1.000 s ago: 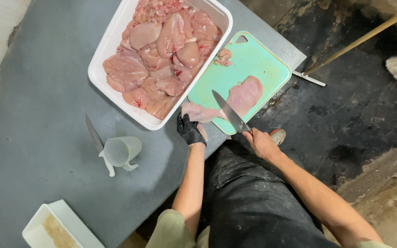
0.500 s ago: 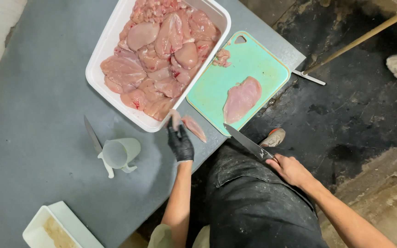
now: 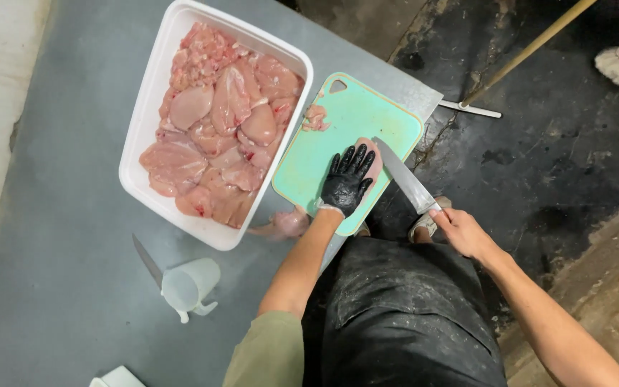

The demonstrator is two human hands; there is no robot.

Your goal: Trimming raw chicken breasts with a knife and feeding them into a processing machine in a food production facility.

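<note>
The left hand point(image 3: 347, 180), in a black glove, is pressing flat with fingers spread on a raw chicken piece point(image 3: 372, 150) lying on the green cutting board point(image 3: 309, 154) at the near right of the grey surface point(image 3: 51, 272). The right hand point(image 3: 461, 231) is gripping the handle of a long knife point(image 3: 404, 176), its blade lying just beside the glove. The meat looks soft, wet and slippery, so pinning it from above seems surer than pinching it; the white tub point(image 3: 153, 107) of more chicken is sitting just left of the board.
</note>
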